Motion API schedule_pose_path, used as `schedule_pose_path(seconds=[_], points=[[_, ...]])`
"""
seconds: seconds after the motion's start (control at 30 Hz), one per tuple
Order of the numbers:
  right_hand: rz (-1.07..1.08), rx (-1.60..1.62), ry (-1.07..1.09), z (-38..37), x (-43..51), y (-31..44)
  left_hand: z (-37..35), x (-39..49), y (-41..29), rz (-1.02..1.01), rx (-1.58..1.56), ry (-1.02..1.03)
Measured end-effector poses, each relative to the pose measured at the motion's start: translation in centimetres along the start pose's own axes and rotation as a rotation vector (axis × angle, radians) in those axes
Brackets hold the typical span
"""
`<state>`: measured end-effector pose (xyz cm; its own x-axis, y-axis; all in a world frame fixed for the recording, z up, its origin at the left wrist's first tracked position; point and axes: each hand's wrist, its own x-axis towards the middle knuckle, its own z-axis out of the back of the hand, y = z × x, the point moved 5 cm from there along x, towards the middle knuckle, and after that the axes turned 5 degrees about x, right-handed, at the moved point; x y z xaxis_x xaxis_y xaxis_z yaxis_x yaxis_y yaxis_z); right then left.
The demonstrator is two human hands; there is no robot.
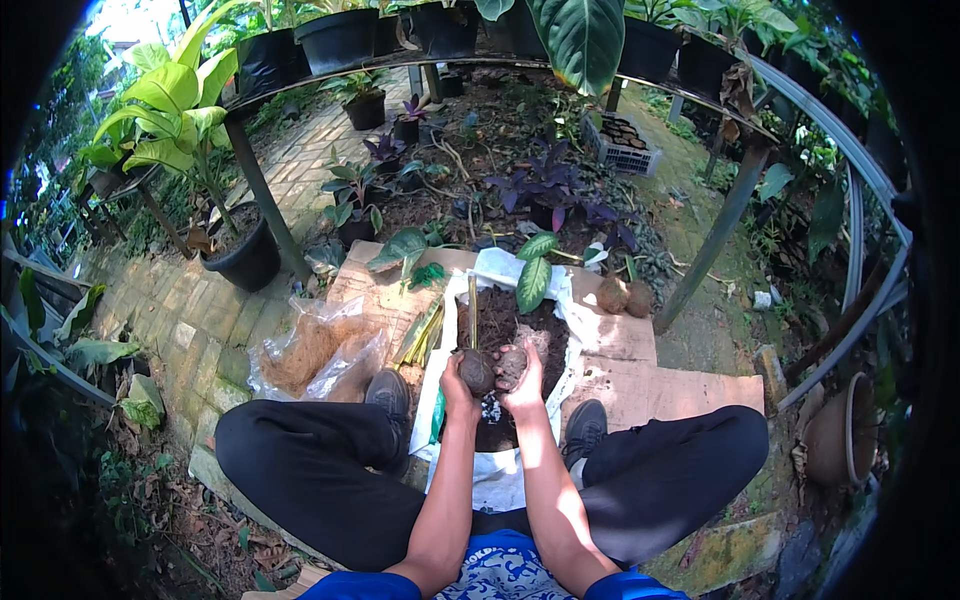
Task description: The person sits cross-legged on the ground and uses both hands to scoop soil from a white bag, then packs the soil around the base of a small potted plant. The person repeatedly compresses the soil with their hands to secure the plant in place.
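Observation:
My left hand (460,388) is closed around the side of a dark, rounded ball of soil (477,373). A bare plant stem (472,309) rises upright from behind or out of the ball; which one I cannot tell. Beside it, my right hand (528,381) cups a paler, rough lump (511,363), perhaps soil or fibre. Both hands are over an opened white sack (564,285) with dark potting soil (553,352) inside. White specks (491,409) show on the soil below my hands. Green variegated leaves (533,283) overhang the sack's far side.
Cardboard (619,382) lies under the sack. To the left are a clear plastic bag (324,352) of brown fibre and some cut yellow-green leaves (421,336). Two brown balls (626,296) rest at the right. A rack (495,60) of potted plants arches ahead, its leg (712,232) standing at the right.

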<state>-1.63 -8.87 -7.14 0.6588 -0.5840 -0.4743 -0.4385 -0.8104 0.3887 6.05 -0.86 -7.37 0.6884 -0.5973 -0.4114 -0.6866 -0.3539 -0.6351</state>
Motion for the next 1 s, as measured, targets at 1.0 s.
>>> schedule_pose_path(seconds=[1.0], points=[[0.090,0.304,0.243,0.8,1.1,0.9,-1.8,-1.6,-0.9,-0.553,1.232,-0.062]])
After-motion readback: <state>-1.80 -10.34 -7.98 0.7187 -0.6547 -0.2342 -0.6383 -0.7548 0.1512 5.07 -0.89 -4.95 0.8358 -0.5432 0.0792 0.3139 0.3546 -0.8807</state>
